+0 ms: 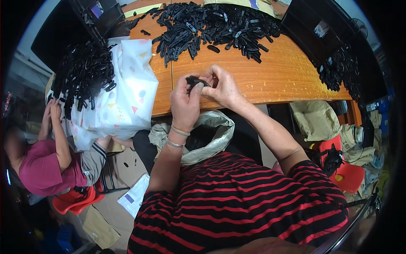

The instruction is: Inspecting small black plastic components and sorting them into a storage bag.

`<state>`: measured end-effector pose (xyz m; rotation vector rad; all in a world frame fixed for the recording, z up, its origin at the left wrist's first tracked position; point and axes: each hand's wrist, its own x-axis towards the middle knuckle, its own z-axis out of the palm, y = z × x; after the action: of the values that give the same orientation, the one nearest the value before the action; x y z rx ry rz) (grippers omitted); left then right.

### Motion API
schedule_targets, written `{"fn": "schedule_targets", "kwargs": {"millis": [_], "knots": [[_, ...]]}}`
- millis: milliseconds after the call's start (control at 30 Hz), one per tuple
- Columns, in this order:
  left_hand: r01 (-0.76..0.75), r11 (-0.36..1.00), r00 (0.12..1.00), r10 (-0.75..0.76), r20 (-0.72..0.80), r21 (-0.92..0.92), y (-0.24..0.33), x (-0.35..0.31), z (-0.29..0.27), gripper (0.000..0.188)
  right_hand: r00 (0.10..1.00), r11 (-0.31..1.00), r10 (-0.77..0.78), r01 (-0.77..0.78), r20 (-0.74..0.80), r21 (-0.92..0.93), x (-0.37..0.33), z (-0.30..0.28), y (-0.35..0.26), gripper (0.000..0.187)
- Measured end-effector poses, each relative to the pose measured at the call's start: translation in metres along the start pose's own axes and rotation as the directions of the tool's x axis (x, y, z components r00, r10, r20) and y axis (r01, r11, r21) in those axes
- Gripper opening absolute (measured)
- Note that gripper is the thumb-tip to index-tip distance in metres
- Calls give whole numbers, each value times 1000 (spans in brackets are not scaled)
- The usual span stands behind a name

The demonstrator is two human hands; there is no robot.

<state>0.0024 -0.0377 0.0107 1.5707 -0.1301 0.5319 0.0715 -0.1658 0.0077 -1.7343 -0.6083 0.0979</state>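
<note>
Both my hands meet above the near edge of the wooden table (262,80). A small black plastic part (197,81) sits between them; its exact kind does not show. My left hand (185,101) grips it with the thumb on top. My right hand (223,86) closes its fingertips at the part's right side, partly hiding it. Under my wrists, an open woven sack (226,127) rests on my lap with a dark inside. Beyond my hands a large heap of similar black plastic parts (177,40) spreads over the table, with one loose part (213,49) at its near side.
To the left, another person (50,161) sits on a red chair by a patterned white cloth (131,84) bearing another black heap (86,72). More black parts (334,72) lie at the table's right end. A red stool (349,173) and brown sacks (315,120) stand right.
</note>
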Motion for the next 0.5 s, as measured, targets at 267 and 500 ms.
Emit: {"fn": "schedule_targets", "kwargs": {"millis": [267,500], "knots": [[176,981,984,-173,49,-74,-14,-17,-13,16,986,966,148,-127,78,-226,-19,12,9,38],[222,846,890,-378,253,484,-7,-51,-39,15,817,985,157,-86,554,-152,-5,-28,19,34]]}}
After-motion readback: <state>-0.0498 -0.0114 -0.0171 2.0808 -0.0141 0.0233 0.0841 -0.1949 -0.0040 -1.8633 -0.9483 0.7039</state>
